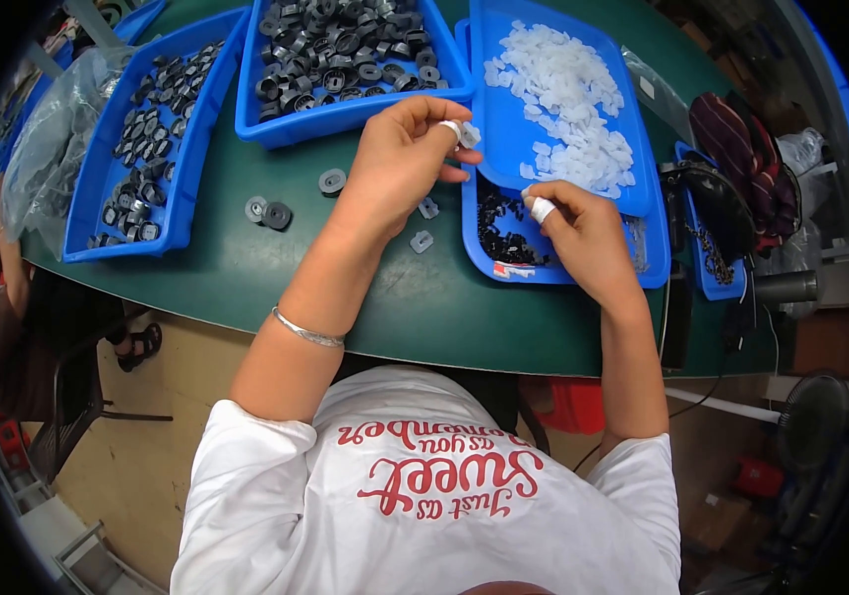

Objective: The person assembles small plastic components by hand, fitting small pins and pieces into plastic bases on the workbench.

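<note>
White plastic piece [470,135]: one, translucent, pinched between thumb and fingers of the left hand [415,144], above the tabletop just near of the centre bin; raised, it seemed, for a close view or a finger adjustment.

Tabletop [385,307]: one, green, carrying all listed below.

Bins: two, blue, deep-walled. Centre bin [296,129], far side, heaped with dark round parts [330,50], too many to count. Left bin [208,139], more thinly filled with similar dark parts. Probably set around the worker to keep each stock within reach.

Trays: three clearly seen, blue. Upper tray [506,127], far right, bore a pile of white pieces [568,94], uncounted; it overlapped the lower tray [655,256], apparently to save room while leaving the near portion accessible. That portion held small black parts [504,228], uncounted. Side tray [730,290], farther right, narrow.

Hands: two, each with a white wrapping on one digit. Left closed on its piece. Right hand [583,233] over the lower tray, fingertips drawn together; whether they gripped anything could not be told.

Loose round parts [332,181]: three, left of the left forearm.

Loose white pieces [422,241]: two, between the forearms.
</note>
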A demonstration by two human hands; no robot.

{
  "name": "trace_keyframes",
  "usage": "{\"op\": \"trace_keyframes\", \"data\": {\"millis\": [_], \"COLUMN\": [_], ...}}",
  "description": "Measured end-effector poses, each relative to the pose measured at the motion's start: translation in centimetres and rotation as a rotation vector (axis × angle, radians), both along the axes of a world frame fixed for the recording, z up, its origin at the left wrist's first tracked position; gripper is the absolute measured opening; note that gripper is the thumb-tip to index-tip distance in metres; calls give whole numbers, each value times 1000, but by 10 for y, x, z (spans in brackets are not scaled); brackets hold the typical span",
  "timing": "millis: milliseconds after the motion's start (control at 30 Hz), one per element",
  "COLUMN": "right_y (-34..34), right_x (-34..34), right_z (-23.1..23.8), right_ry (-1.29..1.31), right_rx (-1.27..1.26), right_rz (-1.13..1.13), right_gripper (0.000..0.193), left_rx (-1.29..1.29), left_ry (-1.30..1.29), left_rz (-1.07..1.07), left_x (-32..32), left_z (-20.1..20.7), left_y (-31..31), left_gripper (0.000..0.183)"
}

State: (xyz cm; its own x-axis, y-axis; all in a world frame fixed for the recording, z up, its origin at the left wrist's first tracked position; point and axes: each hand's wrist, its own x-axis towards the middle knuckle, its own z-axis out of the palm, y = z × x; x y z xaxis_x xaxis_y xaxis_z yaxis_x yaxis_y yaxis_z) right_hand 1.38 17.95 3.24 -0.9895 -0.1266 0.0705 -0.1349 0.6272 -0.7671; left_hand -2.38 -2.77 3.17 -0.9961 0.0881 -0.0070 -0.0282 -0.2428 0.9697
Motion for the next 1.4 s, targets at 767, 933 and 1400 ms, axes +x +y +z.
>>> {"op": "trace_keyframes", "data": {"millis": [767, 933, 1400], "right_y": [5, 11, 21], "right_x": [-5, -7, -2], "right_z": [-12, -13, -7], "right_ry": [265, 267, -75], "right_rx": [393, 362, -212], "right_rz": [235, 296, 241], "right_gripper": [12, 12, 11], "left_rx": [-1167, -1392, -529], "left_ry": [699, 558, 245], "left_rz": [-219, -422, -344], "left_x": [-30, -61, -40], "left_z": [-6, -7, -2], "left_y": [46, 76, 53], "left_gripper": [16, 18, 19]}}
